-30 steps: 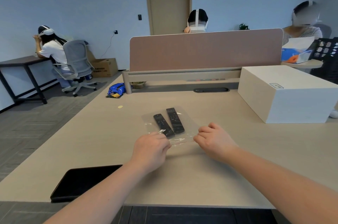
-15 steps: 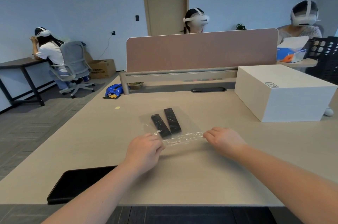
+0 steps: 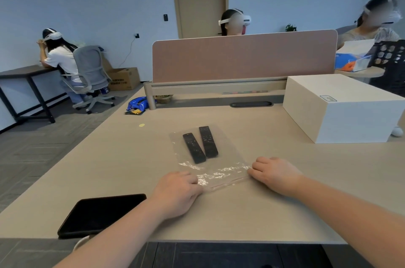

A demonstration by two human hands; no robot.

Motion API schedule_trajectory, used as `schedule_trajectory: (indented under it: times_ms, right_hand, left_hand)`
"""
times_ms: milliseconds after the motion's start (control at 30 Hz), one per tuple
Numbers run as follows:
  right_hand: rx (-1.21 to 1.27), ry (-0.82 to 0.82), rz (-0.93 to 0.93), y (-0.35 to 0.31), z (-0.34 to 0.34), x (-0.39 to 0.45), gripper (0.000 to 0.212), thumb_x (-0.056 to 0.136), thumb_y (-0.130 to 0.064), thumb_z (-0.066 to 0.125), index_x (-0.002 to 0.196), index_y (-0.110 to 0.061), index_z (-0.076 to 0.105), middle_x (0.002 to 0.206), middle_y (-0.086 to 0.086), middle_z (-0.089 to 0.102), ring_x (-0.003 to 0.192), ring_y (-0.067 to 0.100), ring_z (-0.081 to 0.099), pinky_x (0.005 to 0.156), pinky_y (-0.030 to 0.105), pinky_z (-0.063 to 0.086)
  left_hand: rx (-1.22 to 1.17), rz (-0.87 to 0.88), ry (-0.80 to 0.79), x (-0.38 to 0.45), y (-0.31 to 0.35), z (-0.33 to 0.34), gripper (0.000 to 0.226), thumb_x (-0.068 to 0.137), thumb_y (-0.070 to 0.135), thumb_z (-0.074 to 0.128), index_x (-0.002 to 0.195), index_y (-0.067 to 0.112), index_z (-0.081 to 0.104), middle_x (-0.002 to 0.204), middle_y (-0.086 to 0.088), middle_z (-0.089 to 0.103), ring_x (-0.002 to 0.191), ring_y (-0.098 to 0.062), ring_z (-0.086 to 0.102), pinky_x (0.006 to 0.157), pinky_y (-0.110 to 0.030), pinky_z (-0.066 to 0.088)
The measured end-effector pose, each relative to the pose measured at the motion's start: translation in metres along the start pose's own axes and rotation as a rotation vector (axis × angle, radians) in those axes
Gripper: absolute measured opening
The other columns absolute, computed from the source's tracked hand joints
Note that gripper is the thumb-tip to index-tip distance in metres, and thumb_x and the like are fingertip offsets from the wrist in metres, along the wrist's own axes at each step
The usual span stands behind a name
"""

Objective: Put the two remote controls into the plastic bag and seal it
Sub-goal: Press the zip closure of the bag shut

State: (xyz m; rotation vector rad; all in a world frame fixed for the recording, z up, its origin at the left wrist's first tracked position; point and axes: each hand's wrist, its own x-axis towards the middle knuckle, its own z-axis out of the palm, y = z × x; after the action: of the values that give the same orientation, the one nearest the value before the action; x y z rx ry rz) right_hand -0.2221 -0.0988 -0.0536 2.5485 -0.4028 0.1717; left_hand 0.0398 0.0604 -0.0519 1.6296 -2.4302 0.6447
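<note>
A clear plastic bag [image 3: 228,158] lies flat on the beige desk [image 3: 122,164] in front of me. Two black remote controls sit side by side inside it: the left remote [image 3: 194,147] and the right remote [image 3: 208,141], both pointing away from me. My left hand [image 3: 177,193] pinches the bag's near left corner at its wrinkled mouth. My right hand [image 3: 275,174] pinches the near right corner. The bag's near edge is stretched between the two hands.
A black tablet [image 3: 98,215] lies at the desk's front left edge. A large white box [image 3: 341,110] stands at the right. A pink divider panel [image 3: 243,57] closes the far side. People with headsets sit beyond it and at the left.
My hands have moved apart along the bag's near edge, the right one further right, stretching the mouth of the bag. The remotes stay where they were.
</note>
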Motion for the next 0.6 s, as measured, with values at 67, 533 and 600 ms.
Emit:
schedule_trajectory:
  times_ms: [67,533,600]
  right_hand:
    - [0.080,-0.057,0.029,0.000,-0.004,-0.001,0.015,0.071,-0.025,0.058,0.082,-0.024,0.068,0.074,-0.011,0.069,0.071,0.013,0.066,0.048,0.020,0.050]
    - [0.593,-0.001,0.853,-0.005,-0.027,0.025,0.033,0.092,-0.023,0.040,0.117,-0.019,0.060,0.113,0.006,0.067,0.108,0.028,0.059,0.083,0.036,0.053]
    - [0.729,-0.082,1.035,0.001,-0.024,0.042,0.032,0.092,-0.021,0.039,0.116,-0.016,0.059,0.116,0.012,0.065,0.105,0.032,0.060,0.086,0.038,0.051]
  left_hand:
    - [-0.002,0.030,-0.019,0.000,0.002,-0.003,0.029,0.087,0.043,0.044,0.073,0.029,0.065,0.064,0.010,0.062,0.059,-0.013,0.057,0.046,-0.021,0.043]
    - [-0.297,-0.782,-0.015,0.015,-0.011,-0.010,0.035,0.095,0.040,0.038,0.090,0.018,0.065,0.096,-0.005,0.064,0.097,-0.028,0.058,0.076,-0.036,0.050]
    - [-0.398,-0.994,-0.064,0.022,-0.025,-0.004,0.033,0.095,0.037,0.039,0.112,0.018,0.059,0.116,-0.011,0.061,0.109,-0.033,0.055,0.090,-0.040,0.049]
